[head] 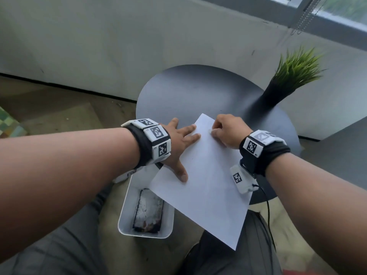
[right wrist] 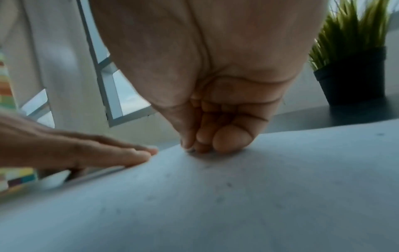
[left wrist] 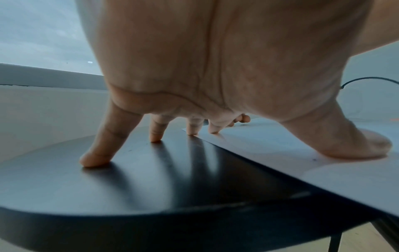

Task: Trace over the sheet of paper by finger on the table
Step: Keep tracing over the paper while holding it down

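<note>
A white sheet of paper (head: 206,175) lies slanted on the round dark table (head: 198,92), and its near corner hangs past the table's edge. My left hand (head: 178,143) is spread flat at the sheet's left edge. In the left wrist view its thumb (left wrist: 367,145) and two fingertips press the paper (left wrist: 280,153), while the other two fingers stand on the bare table (left wrist: 129,187). My right hand (head: 228,132) is curled near the sheet's far corner. In the right wrist view its thumb and index tips (right wrist: 194,146) touch the paper (right wrist: 215,196) and hold nothing.
A black pot with green grass-like leaves (head: 278,90) stands at the table's far right, close to my right hand. Below the table's near left edge is a white bin (head: 127,215) with a dark object inside. A thin black cable (head: 268,211) hangs from my right wrist.
</note>
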The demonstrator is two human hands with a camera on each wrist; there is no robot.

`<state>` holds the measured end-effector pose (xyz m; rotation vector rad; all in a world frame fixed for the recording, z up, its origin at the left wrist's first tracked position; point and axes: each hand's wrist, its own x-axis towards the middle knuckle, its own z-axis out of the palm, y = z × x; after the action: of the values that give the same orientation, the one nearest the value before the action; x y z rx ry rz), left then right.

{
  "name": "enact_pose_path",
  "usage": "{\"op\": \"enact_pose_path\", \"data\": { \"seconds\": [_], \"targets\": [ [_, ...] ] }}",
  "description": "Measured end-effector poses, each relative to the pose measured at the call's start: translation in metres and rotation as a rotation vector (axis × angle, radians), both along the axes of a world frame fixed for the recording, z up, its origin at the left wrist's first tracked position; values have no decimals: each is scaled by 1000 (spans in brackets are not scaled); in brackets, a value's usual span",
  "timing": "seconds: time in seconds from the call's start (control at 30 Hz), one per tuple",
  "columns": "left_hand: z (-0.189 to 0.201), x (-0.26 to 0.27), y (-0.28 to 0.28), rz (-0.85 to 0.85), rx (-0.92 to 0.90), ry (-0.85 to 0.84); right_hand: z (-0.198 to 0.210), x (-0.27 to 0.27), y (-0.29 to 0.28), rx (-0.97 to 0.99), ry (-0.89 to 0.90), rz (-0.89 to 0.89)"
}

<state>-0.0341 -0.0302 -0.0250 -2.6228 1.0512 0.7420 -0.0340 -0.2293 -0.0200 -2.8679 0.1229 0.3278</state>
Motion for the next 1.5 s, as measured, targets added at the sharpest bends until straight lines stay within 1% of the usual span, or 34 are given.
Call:
{"op": "enact_pose_path", "data": {
  "seconds": [0.03,0.07,0.13,0.17,0.2,0.23,0.27,0.37,0.4,0.43,0.47,0.53,0.57,0.6,0.63,0.73,0.77,0.8,0.83,0.9,0.93,0.97,1.0,1.07,1.1,1.13,1.17,1.2,1.27,1.3,1.33,1.37,1.47,1.5],
  "targets": [
    [1,-1,-2,3,6,3,-2,-2,0,-14,-28,-19],
    [2,-1,-3,6,12,8,-4,-6,4,-15,-43,7],
    [4,-1,-5,16,15,24,-6,-21,17,35,-23,170],
    [3,0,-6,15,10,29,-5,-31,21,69,20,267],
    [3,1,-6,12,7,30,-2,-38,22,82,75,335],
    [2,2,-7,8,10,32,-1,-38,17,70,108,351],
    [2,2,-8,6,17,33,0,-34,7,47,107,305],
    [2,1,-10,15,30,45,-3,-21,-22,6,10,-40],
    [2,1,-12,20,31,48,-5,-22,-23,-26,-19,-63],
    [3,1,-12,21,35,48,-8,-27,-18,-52,-34,-7],
    [3,1,-12,20,40,46,-10,-35,-7,-38,-33,99],
    [3,2,-12,17,48,37,-9,-57,16,31,17,394],
    [3,2,-13,15,54,33,-6,-64,19,60,56,468],
    [4,2,-15,14,61,31,-4,-63,13,61,75,461],
    [4,2,-16,15,70,30,-3,-57,3,48,75,386],
    [6,1,-20,15,85,28,-5,-37,-24,-27,36,-24],
    [7,0,-20,15,87,28,-7,-37,-22,-62,22,-53],
    [7,1,-21,14,87,27,-10,-40,-13,-87,1,5],
    [6,1,-21,9,84,22,-14,-47,0,-64,-10,106],
    [5,1,-21,-5,84,5,-15,-69,21,40,4,376],
    [6,1,-22,-7,95,-1,-13,-76,20,73,33,429],
    [6,1,-22,-5,106,-3,-10,-75,10,76,50,404],
    [6,0,-23,-4,112,-6,-9,-71,-5,62,64,306],
    [7,0,-24,-4,115,-13,-4,-61,-37,-5,61,20],
    [7,-1,-24,-4,118,-14,-4,-59,-45,-38,58,-88],
    [7,-1,-24,-2,122,-15,-4,-60,-46,-80,52,-116],
    [6,0,-25,-3,124,-17,-5,-64,-39,-122,37,-66],
    [6,1,-25,-6,126,-20,-8,-70,-25,-127,16,39],
    [6,1,-25,-9,132,-18,-8,-90,7,-55,-8,370],
    [7,1,-25,-9,136,-18,-6,-96,11,-14,24,489],
    [6,0,-25,-4,140,-16,-3,-96,7,10,63,536],
    [6,-1,-26,4,139,-12,-3,-92,-4,22,92,489],
    [4,-2,-27,21,118,-17,-2,-73,-43,-14,75,56],
    [4,-2,-27,24,115,-18,-4,-70,-46,-54,68,-40]
  ]
}}
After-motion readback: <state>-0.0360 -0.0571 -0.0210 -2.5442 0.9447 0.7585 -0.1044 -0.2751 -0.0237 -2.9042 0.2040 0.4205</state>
